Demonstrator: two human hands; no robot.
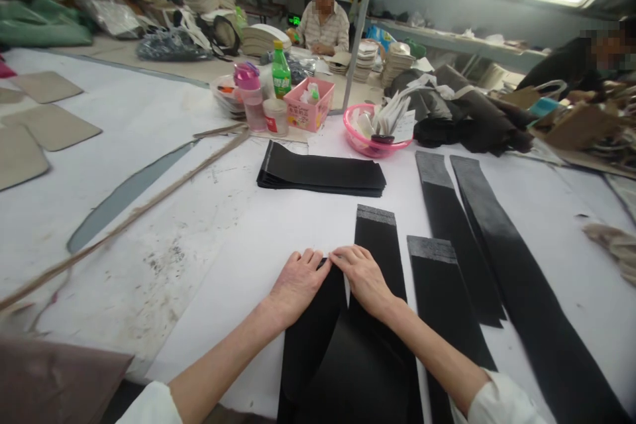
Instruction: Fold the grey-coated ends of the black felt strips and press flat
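Observation:
Both my hands rest side by side on the far end of a black strip (342,351) lying on the white table (278,225) in front of me. My left hand (297,283) presses its curled fingers onto the strip's top edge. My right hand (362,276) lies next to it, fingers bent down and pinching the same edge. Beneath my right hand runs another black strip (376,233) with a grey end. The near part of the strip under my hands bows upward.
More long black strips (450,232) lie to the right, and a folded black stack (320,174) sits ahead. Beyond stand a pink basket (309,105), a pink bowl (375,136), bottles and dark fabric. A seated person (324,21) works at the far side; another person (586,56) is at right.

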